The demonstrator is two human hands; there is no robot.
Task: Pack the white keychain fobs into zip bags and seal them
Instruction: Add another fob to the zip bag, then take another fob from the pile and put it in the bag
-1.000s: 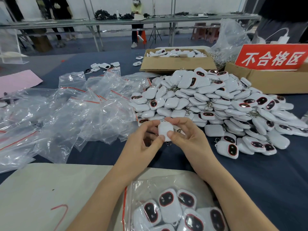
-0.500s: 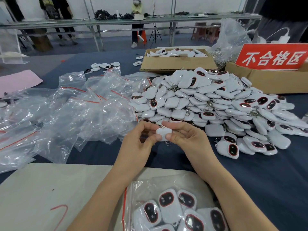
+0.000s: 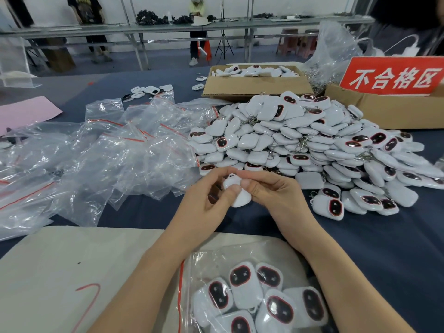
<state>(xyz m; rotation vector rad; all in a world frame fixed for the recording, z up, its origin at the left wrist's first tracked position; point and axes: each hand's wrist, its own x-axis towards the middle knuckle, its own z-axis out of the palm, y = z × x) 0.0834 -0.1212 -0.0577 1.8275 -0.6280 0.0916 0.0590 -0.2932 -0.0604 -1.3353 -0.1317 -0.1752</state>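
White fob (image 3: 237, 197) — L-hand (image 3: 204, 209), R-hand (image 3: 272, 195) pinch

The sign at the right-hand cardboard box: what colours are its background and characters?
The sign is red with white characters; head view.

A red sign (image 3: 394, 76) bearing four white Chinese characters, "不合格区", stood propped at the open top of a brown cardboard box (image 3: 384, 111) on the far right. No other lettering, brand name or number could be read in the scene.

Glossy plastic fobs (image 3: 300, 138), crinkled clear bags (image 3: 120, 159)
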